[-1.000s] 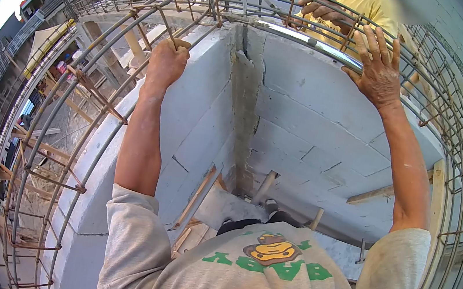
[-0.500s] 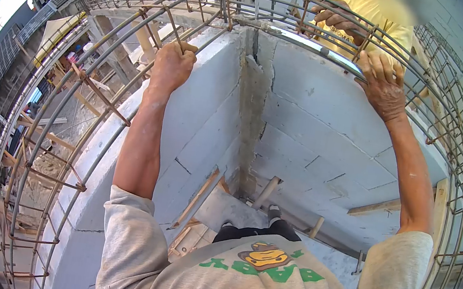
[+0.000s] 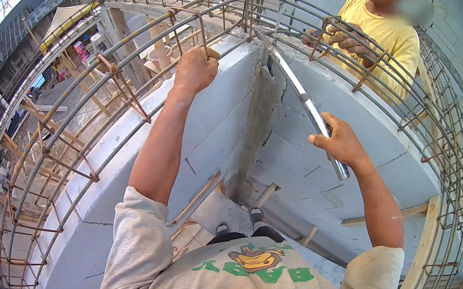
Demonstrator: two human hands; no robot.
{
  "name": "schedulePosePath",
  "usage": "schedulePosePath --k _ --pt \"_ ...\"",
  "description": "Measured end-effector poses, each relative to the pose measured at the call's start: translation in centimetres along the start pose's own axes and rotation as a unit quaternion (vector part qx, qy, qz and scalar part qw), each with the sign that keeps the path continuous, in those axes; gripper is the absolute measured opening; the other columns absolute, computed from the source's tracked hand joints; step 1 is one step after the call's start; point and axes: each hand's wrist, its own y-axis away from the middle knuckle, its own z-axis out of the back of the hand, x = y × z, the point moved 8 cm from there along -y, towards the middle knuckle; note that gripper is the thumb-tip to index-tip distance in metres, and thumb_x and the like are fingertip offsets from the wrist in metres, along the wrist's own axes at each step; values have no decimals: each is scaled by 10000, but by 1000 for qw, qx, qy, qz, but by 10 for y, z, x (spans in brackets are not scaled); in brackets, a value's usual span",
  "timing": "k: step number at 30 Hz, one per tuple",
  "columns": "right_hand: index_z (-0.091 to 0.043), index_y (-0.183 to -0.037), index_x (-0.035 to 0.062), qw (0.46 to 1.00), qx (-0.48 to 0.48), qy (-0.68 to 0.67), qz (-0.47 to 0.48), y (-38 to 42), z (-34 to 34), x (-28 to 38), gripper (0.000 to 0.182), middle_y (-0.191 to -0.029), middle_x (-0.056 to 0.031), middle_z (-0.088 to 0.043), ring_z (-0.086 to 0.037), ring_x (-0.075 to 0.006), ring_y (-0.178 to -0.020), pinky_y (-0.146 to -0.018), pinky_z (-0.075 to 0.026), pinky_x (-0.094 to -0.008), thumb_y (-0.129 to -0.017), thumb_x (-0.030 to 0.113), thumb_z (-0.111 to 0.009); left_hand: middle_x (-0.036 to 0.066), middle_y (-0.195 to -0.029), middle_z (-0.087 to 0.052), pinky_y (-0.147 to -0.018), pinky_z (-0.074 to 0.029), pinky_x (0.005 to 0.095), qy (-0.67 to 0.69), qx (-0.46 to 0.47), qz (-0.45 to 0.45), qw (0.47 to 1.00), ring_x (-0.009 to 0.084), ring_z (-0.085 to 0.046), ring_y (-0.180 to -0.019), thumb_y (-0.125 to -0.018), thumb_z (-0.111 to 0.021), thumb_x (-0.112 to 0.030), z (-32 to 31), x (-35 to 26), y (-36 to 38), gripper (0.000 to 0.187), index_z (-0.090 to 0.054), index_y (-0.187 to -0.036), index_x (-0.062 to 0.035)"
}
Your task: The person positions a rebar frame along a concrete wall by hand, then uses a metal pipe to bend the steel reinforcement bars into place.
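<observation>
My left hand (image 3: 196, 71) is closed round a thin bar of the rebar cage (image 3: 138, 55) above the left block wall (image 3: 203, 111). On the right, my right hand (image 3: 342, 140) is wrapped round a shiny metal tube (image 3: 308, 105). The tube slants from the wall corner down to the right, its upper end beside the rebar. Its lower end sticks out below my palm, over the inner side of the right wall (image 3: 324, 151).
A co-worker in a yellow shirt (image 3: 399, 44) stands behind the right wall, hands at the rebar. Wooden planks (image 3: 422, 251) stand at the right. My feet (image 3: 257, 215) are low between the walls. Timber and a street lie beyond at left.
My right hand has swung the metal tube away from the top of the right wall, towards me. My left hand stays on the rebar; the view has shifted a little.
</observation>
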Motion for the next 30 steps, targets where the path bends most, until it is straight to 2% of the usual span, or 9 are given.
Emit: schedulePosePath --k 2,5,6,10,13,23,26,29,30 --pt "-553 -1106 -19 999 -8 -27 -15 5 7 2 362 -665 -51 -515 -552 -148 -489 -481 -457 -319 -810 145 -679 238 -910 -702 -852 -522 400 -2 6 -2 1000 346 -690 -893 -806 -539 -146 0 -1 -5 287 -749 -973 -44" --pt "-530 -1188 -34 993 23 -80 -78 15 3 19 454 -742 -135 -604 -649 -214 -683 -619 -514 -380 -810 170 -679 234 -905 -705 -850 -518 389 17 33 28 999 325 -694 -898 -826 -546 -162 -3 -1 0 298 -736 -1015 -31" --pt "-509 -1110 -16 995 45 -35 -79 10 -3 17 380 -750 -182 -621 -675 -299 -768 -672 -525 -434 -808 149 -671 232 -899 -706 -845 -517 383 36 41 40 998 315 -696 -896 -833 -548 -169 -3 -1 1 301 -733 -1027 -30" --pt "-483 -1133 42 957 -158 233 71 -13 36 -31 349 -850 -257 -646 -634 -463 -837 -741 -501 -547 -813 82 -617 202 -810 -707 -762 -517 380 58 52 56 995 287 -695 -792 -874 -590 -210 -8 4 -5 286 -729 -1026 -11" --pt "-490 -1128 56 933 -196 275 127 -24 61 -32 329 -871 -242 -651 -643 -438 -841 -739 -503 -548 -822 81 -609 181 -749 -701 -703 -512 385 48 36 52 997 280 -685 -715 -886 -611 -220 -10 5 -5 278 -733 -1010 -3" --pt "-522 -954 30 900 -218 376 43 -65 66 -71 195 -752 -186 -665 -685 -390 -755 -675 -560 -498 -812 95 -638 156 -729 -698 -669 -514 365 54 30 55 997 251 -674 -671 -887 -626 -185 -7 4 -3 234 -733 -996 -8" --pt "-516 -988 29 889 -232 390 63 -67 64 -79 233 -762 -186 -674 -684 -388 -716 -648 -553 -493 -813 97 -654 165 -733 -695 -672 -517 369 59 37 57 996 256 -676 -673 -882 -628 -182 -11 3 -2 223 -737 -981 -14" --pt "-511 -1097 26 923 -191 317 105 -61 61 -69 346 -779 -210 -673 -667 -382 -634 -604 -541 -480 -806 104 -680 190 -768 -697 -705 -529 390 41 19 53 998 290 -690 -711 -874 -627 -191 -9 8 -1 218 -744 -969 -33" --pt "-478 -1229 16 953 -138 234 132 -54 56 -55 489 -771 -218 -671 -668 -325 -575 -581 -532 -455 -799 108 -693 199 -783 -698 -721 -532 398 30 10 43 999 305 -695 -731 -871 -625 -194 -12 15 -2 217 -747 -966 -41"
